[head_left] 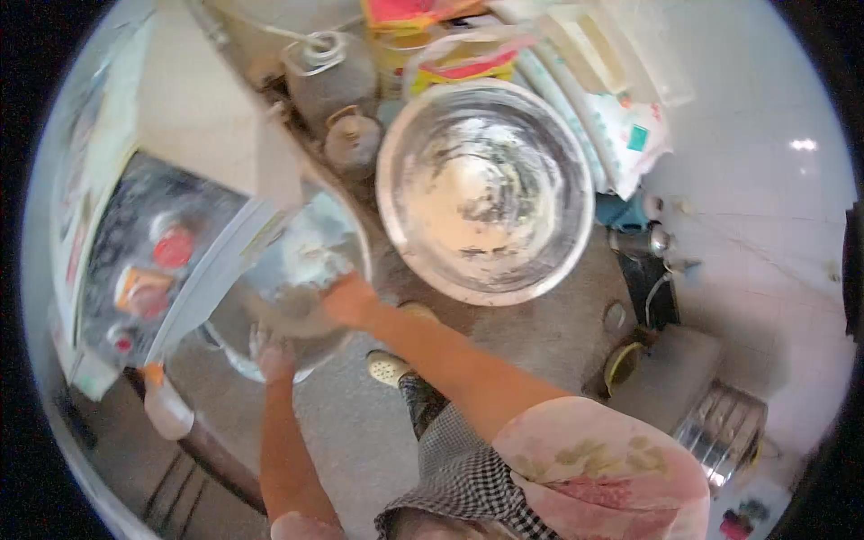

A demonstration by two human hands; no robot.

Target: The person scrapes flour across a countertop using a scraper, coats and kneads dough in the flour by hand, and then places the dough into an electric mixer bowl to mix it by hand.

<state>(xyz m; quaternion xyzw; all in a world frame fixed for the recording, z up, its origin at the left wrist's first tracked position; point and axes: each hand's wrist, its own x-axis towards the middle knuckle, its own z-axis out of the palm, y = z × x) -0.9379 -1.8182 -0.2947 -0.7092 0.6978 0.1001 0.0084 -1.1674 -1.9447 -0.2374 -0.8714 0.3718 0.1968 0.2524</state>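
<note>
A metal mixing bowl (363, 243) sits under the mixer head (216, 99), with pale floury stuff (310, 252) inside. My right hand (346, 295) reaches over the near right side into this bowl. Its fingers are whitened and smeared, so what they hold, if anything, is unclear. At the bowl's near edge is my left hand (274, 353), with flour-coated fingers stretched over the rim and slightly apart. Nothing shows in that hand. To the right stands a large metal basin (391, 225) with pale powder (472, 189) spread over its bottom and walls.
The mixer's control panel (148, 261) has red knobs. Behind the basin are a grey jug-like container (328, 85), a lidded pot (353, 142) and plastic bags (621, 135). A dark box-like block (670, 373) and a wire rack (724, 427) stand along the right wall.
</note>
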